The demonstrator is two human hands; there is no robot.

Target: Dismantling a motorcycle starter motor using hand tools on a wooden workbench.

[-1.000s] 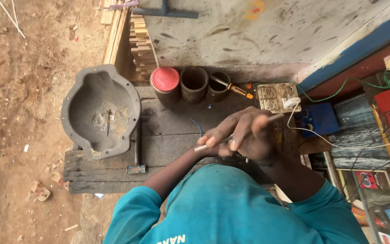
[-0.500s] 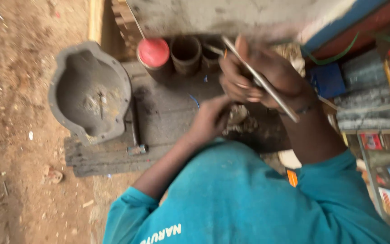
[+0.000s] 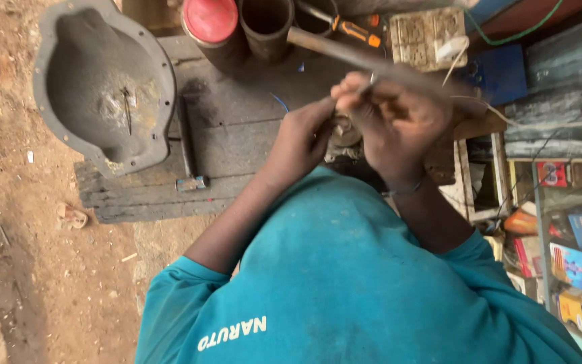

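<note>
Overhead, hands (image 3: 365,128) gripping rod (image 3: 372,64), red-lidded can (image 3: 210,20)

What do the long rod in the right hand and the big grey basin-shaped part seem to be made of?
The rod looks like bare metal: dull grey, thin and straight, though blurred. The basin-shaped part looks like cast metal: matte, rough grey surface with a thick flanged rim; I cannot tell which metal.

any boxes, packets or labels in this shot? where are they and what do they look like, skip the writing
Small red packet: right side, on the upper shelf of the glass case, rectangular, red with pale marks.
Orange pack: shelf below it, rounded, orange and white.
Blue and yellow box: lower right shelf, flat rectangle with a colourful picture.
Yellow box: bottom right, small, partly hidden.
Print on the teal shirt: white letters along the bottom edge.
</note>
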